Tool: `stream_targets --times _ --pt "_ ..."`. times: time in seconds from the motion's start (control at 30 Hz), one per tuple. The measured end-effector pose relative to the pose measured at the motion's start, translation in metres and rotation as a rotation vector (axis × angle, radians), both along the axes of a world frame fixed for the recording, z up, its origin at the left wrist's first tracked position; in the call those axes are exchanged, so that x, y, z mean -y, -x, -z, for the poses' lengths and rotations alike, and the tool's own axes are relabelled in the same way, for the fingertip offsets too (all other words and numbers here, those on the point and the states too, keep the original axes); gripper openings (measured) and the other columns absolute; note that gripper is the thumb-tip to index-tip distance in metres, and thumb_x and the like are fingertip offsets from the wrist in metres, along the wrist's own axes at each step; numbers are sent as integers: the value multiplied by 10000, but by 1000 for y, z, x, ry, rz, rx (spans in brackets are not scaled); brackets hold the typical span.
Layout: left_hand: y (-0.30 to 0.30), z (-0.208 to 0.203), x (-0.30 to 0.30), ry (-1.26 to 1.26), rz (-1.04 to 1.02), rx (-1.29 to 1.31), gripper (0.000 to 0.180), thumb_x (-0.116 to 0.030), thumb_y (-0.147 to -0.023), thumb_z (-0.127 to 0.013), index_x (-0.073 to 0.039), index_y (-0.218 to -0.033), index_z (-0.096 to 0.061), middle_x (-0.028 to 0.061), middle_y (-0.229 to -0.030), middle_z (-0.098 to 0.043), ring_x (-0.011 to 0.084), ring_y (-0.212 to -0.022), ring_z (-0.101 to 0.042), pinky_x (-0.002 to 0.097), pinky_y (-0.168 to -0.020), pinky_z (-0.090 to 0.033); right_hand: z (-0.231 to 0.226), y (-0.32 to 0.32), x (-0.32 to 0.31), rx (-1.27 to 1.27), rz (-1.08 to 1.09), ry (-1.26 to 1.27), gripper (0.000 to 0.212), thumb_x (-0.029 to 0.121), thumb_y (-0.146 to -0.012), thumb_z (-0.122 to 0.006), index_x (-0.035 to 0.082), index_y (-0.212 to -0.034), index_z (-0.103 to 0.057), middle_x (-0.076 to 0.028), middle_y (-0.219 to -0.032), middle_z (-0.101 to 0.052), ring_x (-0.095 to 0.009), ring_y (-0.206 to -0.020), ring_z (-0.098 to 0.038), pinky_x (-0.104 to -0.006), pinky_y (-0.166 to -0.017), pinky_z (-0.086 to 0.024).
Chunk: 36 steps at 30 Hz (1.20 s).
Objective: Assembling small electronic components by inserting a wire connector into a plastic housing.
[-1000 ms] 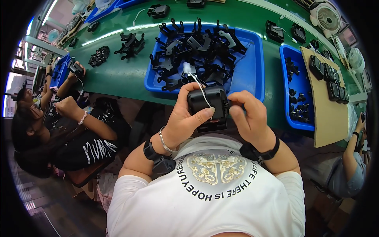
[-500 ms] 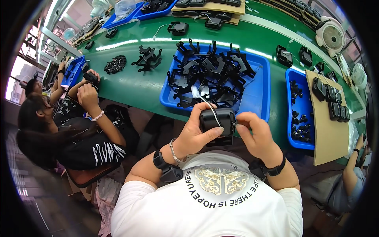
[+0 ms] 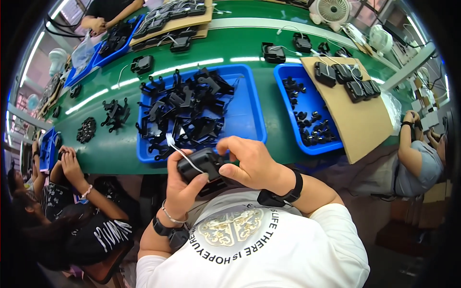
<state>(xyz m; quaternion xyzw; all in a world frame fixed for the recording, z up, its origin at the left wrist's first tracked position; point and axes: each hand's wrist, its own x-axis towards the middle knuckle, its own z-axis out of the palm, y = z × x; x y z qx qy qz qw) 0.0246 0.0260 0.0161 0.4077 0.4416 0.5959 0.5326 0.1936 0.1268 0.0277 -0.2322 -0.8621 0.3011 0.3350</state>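
Both hands are closed on one black box-shaped unit (image 3: 200, 165), held just in front of the near rim of the big blue tray (image 3: 249, 120). Left hand (image 3: 181, 188) is wrapped under it, thumb on its near face; right hand (image 3: 249, 163) is clamped over the top, fingers curled. A white wire (image 3: 178, 150) is seen trailing from the unit. Assembly is judged mid-way: tray is heaped with loose black brackets (image 3: 185, 113); finished-looking units (image 3: 345, 79) are laid on cardboard (image 3: 357, 115) right of the tray.
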Motion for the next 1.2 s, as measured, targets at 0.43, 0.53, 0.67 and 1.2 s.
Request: stream_targets --times 0.43,0.53,0.67,1.2 --pt "-5 5 -8 -45 -8 -50 558 -4 -799 -629 -81 -1248 -306 68 -1076 -491 115 -910 -522 240 -780 -468 14 0 -3 -85 49 96 223 247 -852 -598 35 -825 -535 -128 -750 -547 -275 -614 -553 -352 -521 -429" --pt "-6 7 -7 -38 -17 -46 567 -5 -797 -630 -82 -1254 -303 68 -1080 -490 123 -919 -525 248 -795 -467 10 1 -4 117 48 56 232 225 -833 -631 29 -916 -540 -135 -823 -576 -247 -635 -574 -326 -545 -455" --pt "-11 1 -9 -68 -176 140 592 4 -789 -627 -85 -1269 -293 74 -1100 -492 144 -945 -532 270 -824 -465 -2 -2 8 -178 -33 548 359 250 -800 -679 24 -1044 -541 -125 -893 -603 -184 -662 -591 -277 -587 -478" --pt "-1 13 -9 116 79 377 586 77 -717 -680 -30 -1220 -399 99 -1093 -554 190 -1012 -571 316 -878 -484 -12 -10 -6 -59 -192 247 473 174 -713 -761 5 -1102 -551 -88 -927 -583 -149 -699 -532 -241 -630 -448"
